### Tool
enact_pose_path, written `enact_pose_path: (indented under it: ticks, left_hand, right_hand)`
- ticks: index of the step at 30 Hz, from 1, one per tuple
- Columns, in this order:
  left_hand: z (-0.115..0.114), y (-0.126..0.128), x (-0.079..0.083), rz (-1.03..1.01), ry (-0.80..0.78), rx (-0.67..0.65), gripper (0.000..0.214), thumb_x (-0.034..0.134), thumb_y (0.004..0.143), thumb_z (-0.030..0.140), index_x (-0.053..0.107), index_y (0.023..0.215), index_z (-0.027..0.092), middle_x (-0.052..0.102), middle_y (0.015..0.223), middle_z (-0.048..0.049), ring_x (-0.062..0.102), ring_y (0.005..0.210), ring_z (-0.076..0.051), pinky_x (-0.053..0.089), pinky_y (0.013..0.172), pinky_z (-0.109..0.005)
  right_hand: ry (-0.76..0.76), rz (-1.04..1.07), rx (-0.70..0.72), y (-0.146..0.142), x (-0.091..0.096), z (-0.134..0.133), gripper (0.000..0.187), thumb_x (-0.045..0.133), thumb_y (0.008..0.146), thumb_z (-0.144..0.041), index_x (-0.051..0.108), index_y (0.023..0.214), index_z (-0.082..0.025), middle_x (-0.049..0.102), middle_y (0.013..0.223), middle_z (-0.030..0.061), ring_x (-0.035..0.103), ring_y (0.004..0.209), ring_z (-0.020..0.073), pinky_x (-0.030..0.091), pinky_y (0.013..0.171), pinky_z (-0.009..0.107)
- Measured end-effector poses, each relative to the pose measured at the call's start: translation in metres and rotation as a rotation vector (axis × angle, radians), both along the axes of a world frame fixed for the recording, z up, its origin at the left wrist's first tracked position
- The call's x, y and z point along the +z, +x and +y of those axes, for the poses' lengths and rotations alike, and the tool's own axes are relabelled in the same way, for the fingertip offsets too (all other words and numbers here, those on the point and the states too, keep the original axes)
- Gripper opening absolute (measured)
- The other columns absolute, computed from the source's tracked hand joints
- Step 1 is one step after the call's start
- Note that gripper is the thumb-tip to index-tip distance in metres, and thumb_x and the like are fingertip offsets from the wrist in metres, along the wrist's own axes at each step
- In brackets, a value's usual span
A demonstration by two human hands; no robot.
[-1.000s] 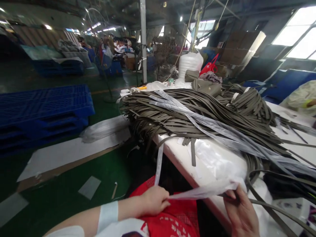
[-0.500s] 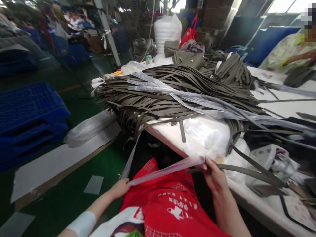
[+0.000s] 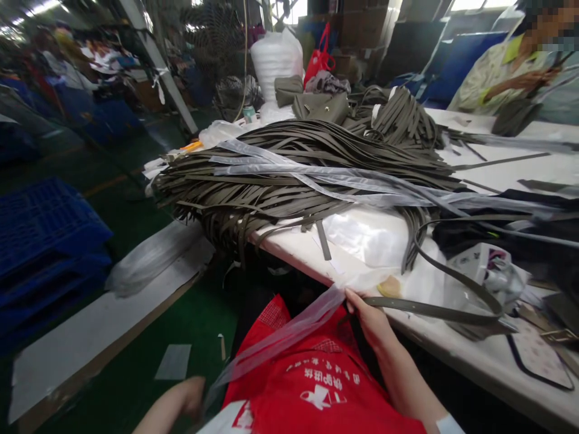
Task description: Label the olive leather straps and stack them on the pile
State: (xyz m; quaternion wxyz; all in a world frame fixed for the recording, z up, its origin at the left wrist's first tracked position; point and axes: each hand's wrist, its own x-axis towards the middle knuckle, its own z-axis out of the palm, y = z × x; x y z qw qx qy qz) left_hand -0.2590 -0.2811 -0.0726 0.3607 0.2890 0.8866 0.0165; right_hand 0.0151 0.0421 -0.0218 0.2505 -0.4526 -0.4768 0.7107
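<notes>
My right hand (image 3: pixel 368 316) pinches the end of an olive-grey strap (image 3: pixel 434 309) at the near edge of the white table (image 3: pixel 474 352). A clear plastic sleeve (image 3: pixel 280 337) runs from that hand down and left to my left hand (image 3: pixel 178 401), which is low, blurred and closed on the sleeve's far end. Behind them lies a big heap of the same olive straps (image 3: pixel 289 181), with more clear sleeves (image 3: pixel 344 178) draped across it. A red apron (image 3: pixel 316 386) covers my lap.
Olive pouches (image 3: pixel 321 105), a white roll (image 3: pixel 275 57) and a red bag (image 3: pixel 320 57) stand at the table's far end. A seated person (image 3: pixel 511 66) works at the back right. Blue pallets (image 3: pixel 45 241) and cardboard sheets (image 3: pixel 104 325) lie on the green floor to the left.
My left hand has drawn the clear sleeve down and left, away from the strap. The right hand stays at the table edge. The view has swung right and down.
</notes>
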Motion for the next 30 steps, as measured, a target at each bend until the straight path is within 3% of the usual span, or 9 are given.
enact_pose_path:
  ticks: [3, 5, 9, 14, 17, 20, 23, 25, 30]
  left_hand:
    - [0.059, -0.01, 0.012, 0.002, 0.016, -0.111, 0.034, 0.067, 0.067, 0.025, 0.071, 0.098, 0.01, 0.07, 0.107, -0.0183, 0.064, 0.106, -0.036, 0.047, 0.096, -0.045]
    - [0.108, -0.003, 0.031, 0.007, 0.225, -0.225, 0.037, 0.055, 0.083, 0.031, 0.066, 0.113, 0.013, 0.065, 0.122, -0.0148, 0.059, 0.116, -0.027, 0.04, 0.104, -0.036]
    - [0.203, 0.042, 0.065, -0.29, 0.625, -0.319, 0.039, 0.043, 0.093, 0.044, 0.068, 0.108, 0.018, 0.07, 0.112, -0.0083, 0.062, 0.104, -0.023, 0.044, 0.094, -0.03]
    - [0.266, 0.1, 0.062, -0.595, 0.675, -0.258, 0.043, 0.056, 0.082, 0.051, 0.069, 0.081, 0.011, 0.068, 0.073, -0.0044, 0.06, 0.069, -0.019, 0.043, 0.062, -0.025]
    - [0.274, 0.108, 0.056, -0.633, 0.74, -0.191, 0.04, 0.061, 0.078, 0.05, 0.068, 0.078, 0.011, 0.066, 0.069, -0.0029, 0.056, 0.062, -0.016, 0.04, 0.057, -0.024]
    - [0.27, 0.1, 0.06, -0.659, 0.805, -0.108, 0.041, 0.056, 0.081, 0.051, 0.067, 0.075, 0.012, 0.066, 0.069, -0.004, 0.056, 0.061, -0.015, 0.042, 0.06, -0.024]
    - [0.258, 0.082, 0.072, -0.662, 0.839, -0.057, 0.04, 0.061, 0.078, 0.052, 0.067, 0.075, 0.012, 0.067, 0.069, -0.0042, 0.058, 0.063, -0.015, 0.043, 0.063, -0.025]
    - [0.245, 0.07, 0.082, -0.698, 0.821, -0.023, 0.041, 0.066, 0.075, 0.053, 0.066, 0.075, 0.013, 0.066, 0.066, -0.0034, 0.057, 0.062, -0.015, 0.043, 0.062, -0.024]
    - [0.203, 0.044, 0.099, -0.867, 0.674, 0.029, 0.045, 0.073, 0.072, 0.056, 0.064, 0.072, 0.012, 0.063, 0.06, -0.0016, 0.054, 0.055, -0.011, 0.039, 0.056, -0.021]
  right_hand:
    - [-0.013, -0.056, 0.01, -0.008, 0.006, -0.005, 0.046, 0.076, 0.067, -0.057, 0.057, 0.051, -0.019, 0.053, 0.049, -0.0004, 0.045, 0.051, 0.0139, 0.037, 0.054, 0.029]
    - [0.029, -0.083, 0.036, -0.015, 0.009, -0.008, 0.044, 0.075, 0.068, -0.056, 0.061, 0.054, -0.018, 0.054, 0.049, -0.0001, 0.046, 0.051, 0.0142, 0.038, 0.054, 0.029]
    - [0.122, -0.07, 0.162, -0.025, 0.006, -0.017, 0.039, 0.073, 0.069, -0.054, 0.073, 0.069, -0.015, 0.063, 0.06, 0.003, 0.052, 0.058, 0.0156, 0.042, 0.06, 0.03]
    - [0.158, -0.008, 0.261, -0.025, -0.001, -0.024, 0.031, 0.072, 0.073, -0.047, 0.071, 0.064, -0.017, 0.065, 0.062, 0.0037, 0.054, 0.059, 0.0159, 0.044, 0.058, 0.03]
    - [0.176, 0.061, 0.303, -0.021, 0.002, -0.026, 0.026, 0.071, 0.076, -0.043, 0.073, 0.069, -0.018, 0.067, 0.071, 0.0047, 0.056, 0.065, 0.0167, 0.045, 0.062, 0.03]
    - [0.046, 0.15, 0.306, -0.021, 0.004, -0.027, 0.028, 0.071, 0.077, -0.046, 0.073, 0.077, -0.018, 0.061, 0.06, 0.0016, 0.051, 0.056, 0.0142, 0.042, 0.054, 0.028]
    - [-0.115, 0.22, 0.147, -0.028, -0.001, -0.022, 0.04, 0.073, 0.075, -0.052, 0.07, 0.096, -0.018, 0.051, 0.05, -0.0047, 0.041, 0.045, 0.0099, 0.033, 0.045, 0.024]
    - [-0.146, 0.264, 0.008, -0.036, -0.005, -0.016, 0.046, 0.076, 0.072, -0.051, 0.067, 0.105, -0.02, 0.057, 0.058, -0.0043, 0.039, 0.045, 0.008, 0.032, 0.045, 0.022]
    - [-0.267, 0.388, -0.168, -0.056, -0.005, 0.001, 0.037, 0.085, 0.063, -0.039, 0.067, 0.088, -0.019, 0.059, 0.067, -0.0043, 0.034, 0.046, 0.0048, 0.031, 0.045, 0.021]
